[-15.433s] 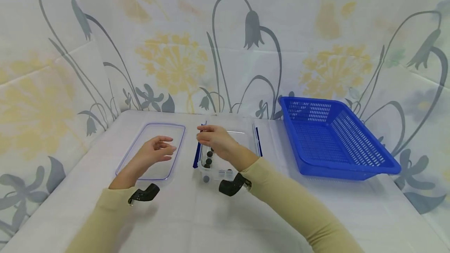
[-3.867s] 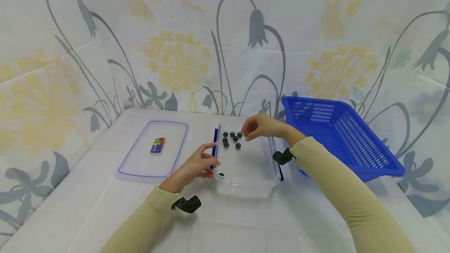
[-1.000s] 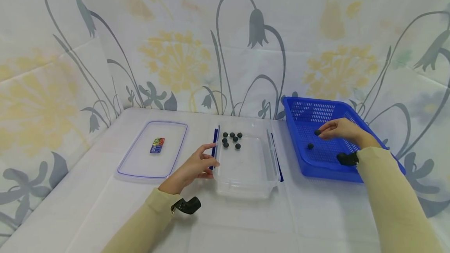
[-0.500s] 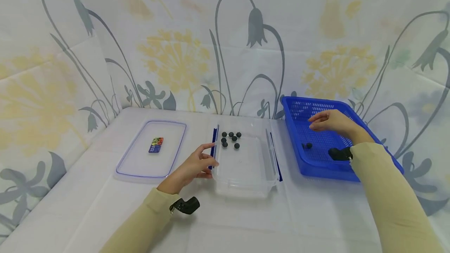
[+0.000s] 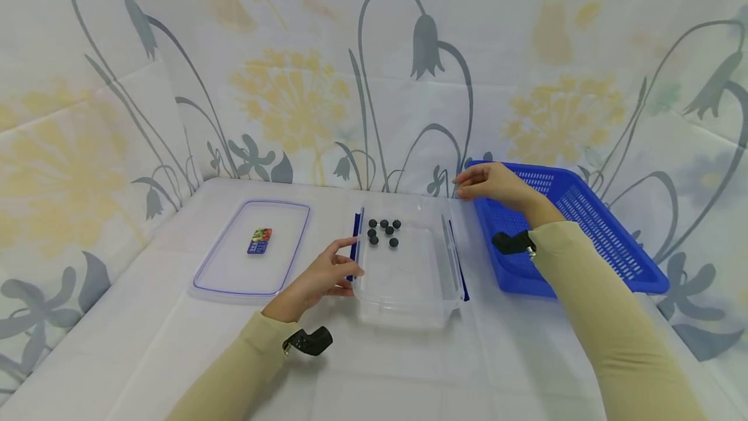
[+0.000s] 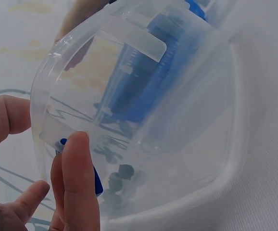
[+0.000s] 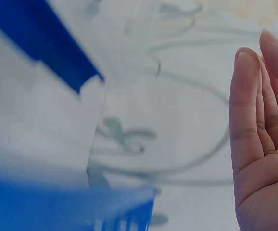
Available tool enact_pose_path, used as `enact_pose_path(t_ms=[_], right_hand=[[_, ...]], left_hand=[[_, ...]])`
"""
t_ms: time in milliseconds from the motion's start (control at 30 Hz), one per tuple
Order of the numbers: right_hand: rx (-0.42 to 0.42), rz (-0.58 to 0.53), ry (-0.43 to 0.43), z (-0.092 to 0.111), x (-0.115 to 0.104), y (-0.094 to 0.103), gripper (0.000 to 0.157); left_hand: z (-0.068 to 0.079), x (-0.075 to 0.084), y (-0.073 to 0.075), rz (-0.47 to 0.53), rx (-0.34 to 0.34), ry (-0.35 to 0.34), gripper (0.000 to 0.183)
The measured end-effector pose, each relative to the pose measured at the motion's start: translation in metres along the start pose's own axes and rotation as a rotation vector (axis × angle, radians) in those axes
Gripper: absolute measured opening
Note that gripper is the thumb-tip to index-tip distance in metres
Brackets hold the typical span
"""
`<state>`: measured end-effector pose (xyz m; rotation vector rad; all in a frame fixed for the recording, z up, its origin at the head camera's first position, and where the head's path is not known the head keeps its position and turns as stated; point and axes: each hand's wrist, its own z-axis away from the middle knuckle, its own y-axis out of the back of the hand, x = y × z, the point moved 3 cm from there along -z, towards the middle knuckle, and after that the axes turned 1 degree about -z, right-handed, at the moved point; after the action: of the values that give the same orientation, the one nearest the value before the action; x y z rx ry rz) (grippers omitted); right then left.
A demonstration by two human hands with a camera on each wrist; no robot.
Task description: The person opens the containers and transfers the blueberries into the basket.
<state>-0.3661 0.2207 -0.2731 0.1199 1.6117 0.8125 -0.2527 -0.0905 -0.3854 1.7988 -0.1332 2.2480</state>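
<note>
R fingers (image 5: 471,175) by basket (image 5: 520,285); dk balls (image 5: 389,230) to L, in tub (image 5: 403,314).

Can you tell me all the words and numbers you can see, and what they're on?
None can be read for sure.
Small colourful label on the clear lid: pale marks on its blue part look like writing, but they're too small and blurred to read.
Clear box and blue basket: no writing that I can see.

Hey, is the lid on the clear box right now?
No, the lid lies on the table, apart from the clear box and to its left.
</note>
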Motion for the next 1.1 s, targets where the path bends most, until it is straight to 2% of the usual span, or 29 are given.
enact_pose_path(t_ms=[100,167,367,667,900,1100], right_hand=[[-0.016,-0.019,0.032,-0.011,-0.008,-0.017,0.039],[-0.03,-0.025,0.043,-0.018,-0.012,-0.028,0.037],[-0.066,-0.063,0.049,-0.037,-0.018,-0.059,0.031],[-0.101,-0.095,0.032,-0.057,-0.011,-0.101,0.026],[-0.128,0.03,-0.041,-0.066,0.007,-0.128,0.03],[-0.167,0.201,-0.063,-0.067,0.019,-0.136,0.027]], left_hand=[[0.0,0.0,0.001,-0.003,0.011,0.008,0.071],[-0.006,-0.006,0.003,-0.003,0.013,0.01,0.072],[-0.007,-0.006,0.004,0.001,0.004,0.013,0.071],[-0.008,-0.006,0.003,0.007,0.011,0.024,0.07],[-0.006,-0.007,0.002,0.013,0.01,0.025,0.07],[-0.006,-0.008,0.003,0.014,0.008,0.015,0.072]])
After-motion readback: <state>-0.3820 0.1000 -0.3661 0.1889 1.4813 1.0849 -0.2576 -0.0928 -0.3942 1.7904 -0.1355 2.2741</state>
